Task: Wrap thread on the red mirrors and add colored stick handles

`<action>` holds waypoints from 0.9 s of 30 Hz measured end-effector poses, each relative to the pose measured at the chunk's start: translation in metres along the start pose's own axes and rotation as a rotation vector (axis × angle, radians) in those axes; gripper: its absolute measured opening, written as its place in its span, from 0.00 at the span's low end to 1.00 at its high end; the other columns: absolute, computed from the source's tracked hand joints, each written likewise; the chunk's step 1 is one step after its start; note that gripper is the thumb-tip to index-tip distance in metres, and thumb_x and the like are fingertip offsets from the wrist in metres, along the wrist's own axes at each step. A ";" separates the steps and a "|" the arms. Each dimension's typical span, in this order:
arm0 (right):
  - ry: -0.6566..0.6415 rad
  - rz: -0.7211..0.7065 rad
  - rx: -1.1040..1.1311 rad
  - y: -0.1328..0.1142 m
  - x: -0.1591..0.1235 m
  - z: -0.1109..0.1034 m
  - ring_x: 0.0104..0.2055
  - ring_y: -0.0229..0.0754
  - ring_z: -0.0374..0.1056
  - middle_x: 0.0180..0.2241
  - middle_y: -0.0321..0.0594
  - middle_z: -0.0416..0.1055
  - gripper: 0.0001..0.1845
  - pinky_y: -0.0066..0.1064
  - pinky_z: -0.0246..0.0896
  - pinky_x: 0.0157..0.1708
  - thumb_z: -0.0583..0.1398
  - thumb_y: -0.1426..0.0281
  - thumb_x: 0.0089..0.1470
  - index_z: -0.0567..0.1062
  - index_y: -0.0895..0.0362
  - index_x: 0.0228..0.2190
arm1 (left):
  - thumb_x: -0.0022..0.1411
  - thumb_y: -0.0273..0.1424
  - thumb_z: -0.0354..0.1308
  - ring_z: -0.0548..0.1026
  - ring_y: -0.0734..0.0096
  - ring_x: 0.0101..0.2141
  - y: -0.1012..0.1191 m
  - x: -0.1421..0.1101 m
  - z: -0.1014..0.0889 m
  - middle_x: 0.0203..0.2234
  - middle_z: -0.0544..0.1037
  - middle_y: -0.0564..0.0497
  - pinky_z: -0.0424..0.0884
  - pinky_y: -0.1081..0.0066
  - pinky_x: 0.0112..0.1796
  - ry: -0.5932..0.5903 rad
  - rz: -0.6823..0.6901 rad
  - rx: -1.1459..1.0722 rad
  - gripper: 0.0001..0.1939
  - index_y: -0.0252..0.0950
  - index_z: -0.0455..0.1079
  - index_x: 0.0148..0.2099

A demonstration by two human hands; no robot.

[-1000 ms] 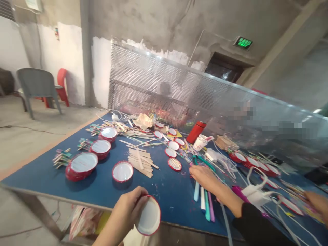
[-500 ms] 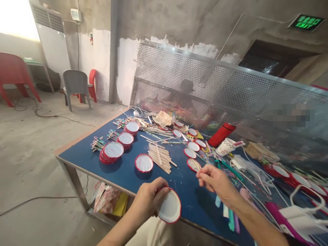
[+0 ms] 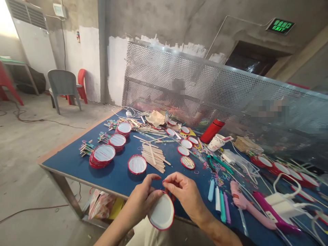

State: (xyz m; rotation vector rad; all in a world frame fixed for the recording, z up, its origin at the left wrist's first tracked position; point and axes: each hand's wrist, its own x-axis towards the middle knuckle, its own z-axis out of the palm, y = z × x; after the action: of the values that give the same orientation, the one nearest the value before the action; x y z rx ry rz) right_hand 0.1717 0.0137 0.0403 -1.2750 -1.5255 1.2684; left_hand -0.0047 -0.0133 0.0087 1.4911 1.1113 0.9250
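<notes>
My left hand [image 3: 142, 201] grips a white paper bowl with a red rim [image 3: 161, 213] at the near edge of the blue table [image 3: 74, 164], its opening turned towards me. My right hand [image 3: 183, 193] is pinched at the bowl's upper rim, fingers closed on something small that I cannot make out. Just beyond my hands lie a single red-rimmed bowl [image 3: 137, 164] and a pile of wooden craft sticks [image 3: 152, 157].
Stacks of red-rimmed bowls [image 3: 104, 155] stand at the left. Coloured glue sticks [image 3: 219, 200], pink glue guns [image 3: 244, 203], a red bottle [image 3: 212, 130] and a paper cup [image 3: 216, 141] lie to the right. A perforated metal screen [image 3: 205, 89] backs the table; a person sits behind it.
My right hand has come back from the middle of the table to the rim of the bowl in my left hand. The view has swung slightly.
</notes>
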 end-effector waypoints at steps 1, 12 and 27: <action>-0.008 -0.020 -0.030 0.001 -0.001 0.002 0.24 0.37 0.67 0.22 0.34 0.74 0.14 0.28 0.61 0.24 0.69 0.57 0.48 0.76 0.54 0.25 | 0.66 0.40 0.55 0.60 0.73 0.22 -0.001 0.000 0.000 0.19 0.61 0.63 0.53 0.75 0.24 -0.004 0.001 -0.007 0.18 0.35 0.67 0.53; -0.132 0.057 0.007 0.008 -0.006 0.009 0.28 0.38 0.69 0.25 0.34 0.77 0.13 0.28 0.61 0.30 0.69 0.58 0.46 0.79 0.55 0.25 | 0.64 0.39 0.57 0.66 0.71 0.27 -0.004 -0.004 -0.001 0.24 0.70 0.56 0.59 0.74 0.28 0.056 0.013 -0.052 0.10 0.37 0.67 0.35; 0.111 -0.095 0.083 -0.003 -0.006 -0.004 0.21 0.32 0.56 0.20 0.27 0.62 0.20 0.24 0.51 0.21 0.68 0.54 0.52 0.69 0.54 0.26 | 0.66 0.42 0.56 0.62 0.73 0.24 0.007 0.002 -0.004 0.21 0.66 0.59 0.55 0.74 0.26 -0.008 0.080 0.153 0.15 0.39 0.62 0.31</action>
State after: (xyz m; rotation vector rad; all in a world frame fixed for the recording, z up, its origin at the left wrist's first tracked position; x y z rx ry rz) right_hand 0.1758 0.0086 0.0447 -1.1858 -1.4236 1.1680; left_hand -0.0070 -0.0109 0.0161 1.6723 1.1451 0.9046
